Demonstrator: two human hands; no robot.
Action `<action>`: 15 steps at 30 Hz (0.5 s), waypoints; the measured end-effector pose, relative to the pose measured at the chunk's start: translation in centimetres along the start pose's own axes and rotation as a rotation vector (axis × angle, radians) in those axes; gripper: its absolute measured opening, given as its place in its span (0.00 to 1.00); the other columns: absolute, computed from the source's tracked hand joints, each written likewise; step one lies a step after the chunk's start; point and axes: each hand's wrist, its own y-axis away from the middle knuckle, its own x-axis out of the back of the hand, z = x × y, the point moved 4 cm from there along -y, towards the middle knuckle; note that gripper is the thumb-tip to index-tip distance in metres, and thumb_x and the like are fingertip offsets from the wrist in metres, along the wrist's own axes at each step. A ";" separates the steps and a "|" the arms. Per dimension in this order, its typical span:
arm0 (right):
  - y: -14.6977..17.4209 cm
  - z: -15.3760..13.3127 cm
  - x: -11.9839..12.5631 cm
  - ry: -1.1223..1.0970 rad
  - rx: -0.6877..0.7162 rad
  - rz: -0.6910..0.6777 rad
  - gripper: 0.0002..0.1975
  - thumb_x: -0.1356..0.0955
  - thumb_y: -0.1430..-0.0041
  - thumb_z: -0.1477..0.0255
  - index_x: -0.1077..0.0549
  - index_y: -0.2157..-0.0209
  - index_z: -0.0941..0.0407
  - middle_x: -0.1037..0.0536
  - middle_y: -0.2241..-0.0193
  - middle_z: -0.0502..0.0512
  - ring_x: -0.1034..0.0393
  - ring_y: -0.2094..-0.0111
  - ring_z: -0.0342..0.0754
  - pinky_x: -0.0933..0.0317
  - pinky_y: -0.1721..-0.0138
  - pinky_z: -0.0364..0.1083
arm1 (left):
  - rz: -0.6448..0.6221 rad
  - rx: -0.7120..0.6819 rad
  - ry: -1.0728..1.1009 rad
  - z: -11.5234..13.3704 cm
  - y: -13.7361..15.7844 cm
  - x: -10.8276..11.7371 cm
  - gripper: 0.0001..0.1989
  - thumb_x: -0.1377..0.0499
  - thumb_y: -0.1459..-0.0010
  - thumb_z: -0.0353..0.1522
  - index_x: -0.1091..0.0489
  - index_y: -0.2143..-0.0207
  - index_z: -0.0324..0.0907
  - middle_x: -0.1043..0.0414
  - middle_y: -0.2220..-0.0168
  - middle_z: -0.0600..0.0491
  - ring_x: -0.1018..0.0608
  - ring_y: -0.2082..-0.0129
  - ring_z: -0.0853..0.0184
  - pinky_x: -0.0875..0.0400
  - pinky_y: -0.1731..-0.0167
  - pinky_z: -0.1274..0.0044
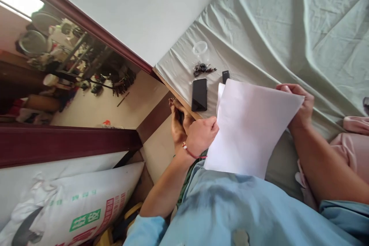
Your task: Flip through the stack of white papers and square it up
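Observation:
Blank white paper [248,127], apparently more than one sheet, is held up in front of my blue shirt. My left hand [202,133] pinches its left edge, with a red string bracelet round the wrist. At the upper right corner my right hand [298,102] grips the paper, thumb on top. The lower edge of the paper hangs against the shirt. Just beyond the left edge, a black phone [199,95] lies on the pale green sheet. Behind the top edge a small black object [226,76] is partly covered by the paper.
A bunch of keys [203,69] and a clear round plastic container [200,48] lie on the bed sheet [268,42]. Pink cloth [353,146] is at the right. A white printed sack [86,203] stands lower left, below a doorway with a cluttered room beyond.

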 end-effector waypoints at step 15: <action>1.5 -0.8 -1.4 -0.334 -0.358 -0.486 0.42 0.42 0.46 0.33 0.22 0.50 0.51 0.16 0.58 0.61 0.22 0.53 0.64 0.28 0.54 0.60 | 0.141 0.077 0.990 -4.3 -0.7 -4.7 0.15 0.42 0.39 0.43 0.33 0.72 0.42 0.38 0.77 0.58 0.35 0.76 0.71 0.40 0.74 0.78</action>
